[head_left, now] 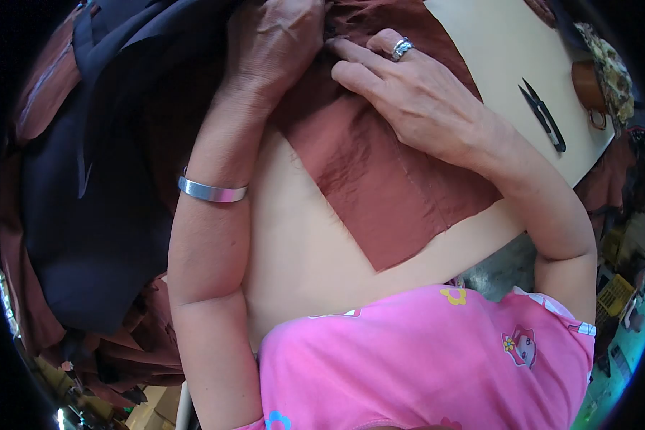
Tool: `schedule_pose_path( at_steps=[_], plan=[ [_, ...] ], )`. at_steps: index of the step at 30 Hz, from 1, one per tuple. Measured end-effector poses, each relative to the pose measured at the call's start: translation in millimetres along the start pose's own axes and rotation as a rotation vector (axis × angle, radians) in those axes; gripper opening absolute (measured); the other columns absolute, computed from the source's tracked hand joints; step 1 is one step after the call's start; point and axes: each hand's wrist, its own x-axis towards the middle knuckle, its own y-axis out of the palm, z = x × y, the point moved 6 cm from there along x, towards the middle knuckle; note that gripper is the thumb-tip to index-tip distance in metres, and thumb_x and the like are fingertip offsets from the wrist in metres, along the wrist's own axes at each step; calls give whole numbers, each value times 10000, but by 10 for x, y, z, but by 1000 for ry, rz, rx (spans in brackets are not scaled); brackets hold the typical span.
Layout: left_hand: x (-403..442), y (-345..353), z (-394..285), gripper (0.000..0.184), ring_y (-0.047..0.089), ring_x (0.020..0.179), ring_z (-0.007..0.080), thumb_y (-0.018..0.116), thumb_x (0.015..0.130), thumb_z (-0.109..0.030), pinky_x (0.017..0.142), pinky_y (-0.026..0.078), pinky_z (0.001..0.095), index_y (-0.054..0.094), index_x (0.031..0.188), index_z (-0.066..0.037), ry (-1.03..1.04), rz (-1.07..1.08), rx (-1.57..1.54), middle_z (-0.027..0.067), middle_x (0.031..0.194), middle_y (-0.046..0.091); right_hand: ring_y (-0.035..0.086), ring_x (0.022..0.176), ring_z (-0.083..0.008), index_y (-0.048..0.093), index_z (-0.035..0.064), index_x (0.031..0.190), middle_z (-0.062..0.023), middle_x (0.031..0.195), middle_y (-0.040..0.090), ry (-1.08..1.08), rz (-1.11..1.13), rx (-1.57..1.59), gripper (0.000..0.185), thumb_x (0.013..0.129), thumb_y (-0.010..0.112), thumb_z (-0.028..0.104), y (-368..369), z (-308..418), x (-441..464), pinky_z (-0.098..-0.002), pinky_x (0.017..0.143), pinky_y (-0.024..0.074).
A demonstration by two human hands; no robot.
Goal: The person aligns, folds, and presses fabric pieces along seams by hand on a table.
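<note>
A piece of reddish-brown cloth point(390, 193) with frayed edges lies on the pale table, its pointed corner towards my body. My left hand point(279, 39) is closed at the top edge of the view, gripping the cloth, its fingertips mostly hidden. Close beside it, my right hand point(419, 97), with a ring on one finger, rests on the cloth. Its fingers are bent, with index finger and thumb pinching the cloth near a dark spot by the left fingertips. What that dark spot is, I cannot make out.
Black thread snips point(543, 118) lie on the pale tabletop point(301, 236) at right. Beyond them a brown cup point(591, 93) stands at the table's edge. Dark cloth point(86, 236) is heaped along the left, with more brown cloth below. A yellow crate point(615, 295) is lower right.
</note>
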Motion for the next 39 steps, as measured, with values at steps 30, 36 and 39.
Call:
schedule_pose_path(
  at_steps=[30,36,39],
  plan=[
    [-24,89,97,43,590,735,373,505,865,-111,624,459,455,506,867,-68,-34,34,-92,182,779,592,538,843,-275,516,25,1109,-130,950,566,107,-98,333,452,682,467,-114,-74,-231,63,-359,789,450],
    [-25,105,203,149,586,810,366,508,908,-202,702,450,438,509,914,-53,-145,208,-282,192,808,599,562,822,-235,505,23,1187,-114,941,583,235,-62,520,466,740,458,-102,-36,-341,27,-332,770,470],
    [-26,59,224,249,596,856,368,498,919,-268,748,452,439,526,1012,-39,-342,429,-412,214,880,622,538,921,-277,518,26,1126,-119,1033,592,45,-117,269,401,744,497,-92,-69,-169,2,-347,850,461]
  ],
)
